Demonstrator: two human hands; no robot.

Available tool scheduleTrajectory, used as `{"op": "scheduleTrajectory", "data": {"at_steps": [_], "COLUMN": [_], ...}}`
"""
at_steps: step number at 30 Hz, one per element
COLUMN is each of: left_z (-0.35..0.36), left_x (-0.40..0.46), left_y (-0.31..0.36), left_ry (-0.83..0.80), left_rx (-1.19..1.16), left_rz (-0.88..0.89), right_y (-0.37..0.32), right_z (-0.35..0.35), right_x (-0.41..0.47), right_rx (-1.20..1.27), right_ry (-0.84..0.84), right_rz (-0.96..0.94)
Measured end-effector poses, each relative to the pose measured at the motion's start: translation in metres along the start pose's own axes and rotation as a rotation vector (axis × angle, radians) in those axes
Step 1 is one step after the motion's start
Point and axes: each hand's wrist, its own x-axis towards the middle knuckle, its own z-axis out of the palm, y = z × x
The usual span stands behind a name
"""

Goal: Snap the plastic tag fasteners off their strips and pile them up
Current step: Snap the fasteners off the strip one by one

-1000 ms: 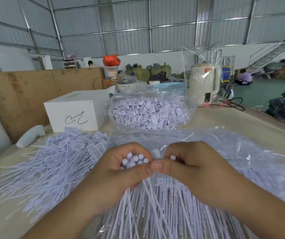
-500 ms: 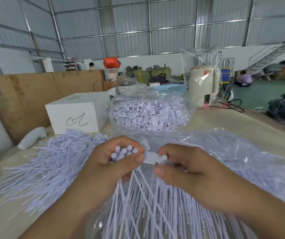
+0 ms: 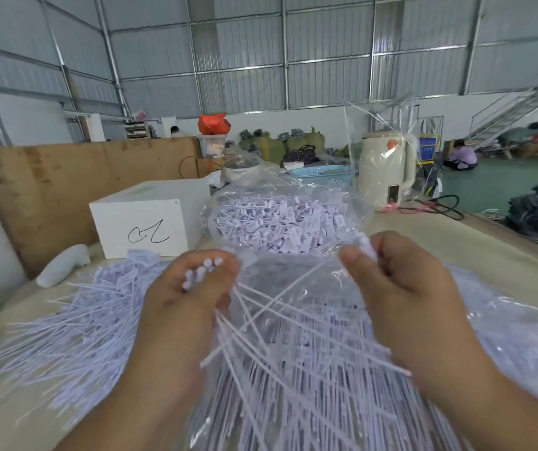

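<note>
1. Warehouse bench (image 3: 424, 236), metal walls behind, kettle (image 3: 383, 170) at 1 o'clock, white box (image 3: 145, 219) at 11.
2. Your left hand (image 3: 183, 297) is clamped round a bunch of fasteners (image 3: 201, 271), round heads poking up past the fingers and the tails fanning down toward 6 o'clock.
3. Your right hand (image 3: 401, 281) is well apart from the left, thumb and fingers pinching one white tag (image 3: 367, 245). It looks like that one is already free of the bunch, but it's blurry.
4. Loose pile (image 3: 75, 320) sits at 9 o'clock; the bag (image 3: 280, 222) at 12 holds more, and another plastic sheet full of them lies under your hands.
5. Tip for this step: I'd keep the left grip tight near the heads so the bunch doesn't slide, and pull each one with a short sideways twist rather than a long tug.
6. Drop the freed one onto the 9 o'clock pile with tails lying the same way; otherwise they'll probably tangle.
</note>
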Motion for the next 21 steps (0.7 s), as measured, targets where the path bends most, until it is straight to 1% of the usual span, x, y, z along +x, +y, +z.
{"op": "scheduleTrajectory", "data": {"at_steps": [1, 2, 4, 5, 6, 8, 10, 12, 14, 15, 18, 21], "left_z": [-0.004, -0.006, -0.007, -0.007, -0.007, -0.010, -0.014, -0.017, -0.016, -0.016, -0.015, -0.012], "left_x": [0.003, 0.003, 0.000, -0.003, -0.004, -0.004, 0.000, 0.001, 0.001, 0.001, 0.001, -0.001], "left_y": [0.002, 0.004, 0.004, 0.003, 0.002, 0.000, -0.001, 0.002, 0.002, 0.001, -0.001, -0.002], "left_ry": [-0.043, -0.130, -0.374, -0.497, -0.609, -0.759, -0.838, -0.933, -0.969, -0.954, -0.823, -0.727], "left_rx": [-0.006, 0.027, 0.111, 0.133, 0.150, 0.211, 0.272, 0.223, 0.212, 0.232, 0.267, 0.246], "left_rz": [-0.010, -0.006, 0.012, 0.002, -0.020, -0.075, -0.145, -0.202, -0.198, -0.174, -0.106, -0.072], "right_y": [0.000, 0.000, 0.001, 0.003, 0.007, 0.011, 0.013, 0.013, 0.012, 0.010, 0.008, 0.008], "right_z": [-0.007, -0.010, -0.010, -0.007, -0.005, -0.002, -0.002, -0.003, -0.002, -0.001, -0.005, -0.010], "right_x": [0.002, 0.003, 0.001, 0.000, -0.002, -0.004, -0.004, -0.004, -0.005, -0.005, -0.002, 0.002], "right_rx": [0.032, 0.077, 0.173, 0.176, 0.152, 0.103, 0.074, 0.085, 0.098, 0.098, 0.070, -0.034], "right_ry": [-0.035, -0.138, -0.440, -0.564, -0.653, -0.709, -0.688, -0.688, -0.708, -0.711, -0.709, -0.677], "right_rz": [0.021, 0.042, 0.081, 0.084, 0.072, 0.038, -0.005, -0.018, -0.019, -0.023, 0.015, 0.068]}}
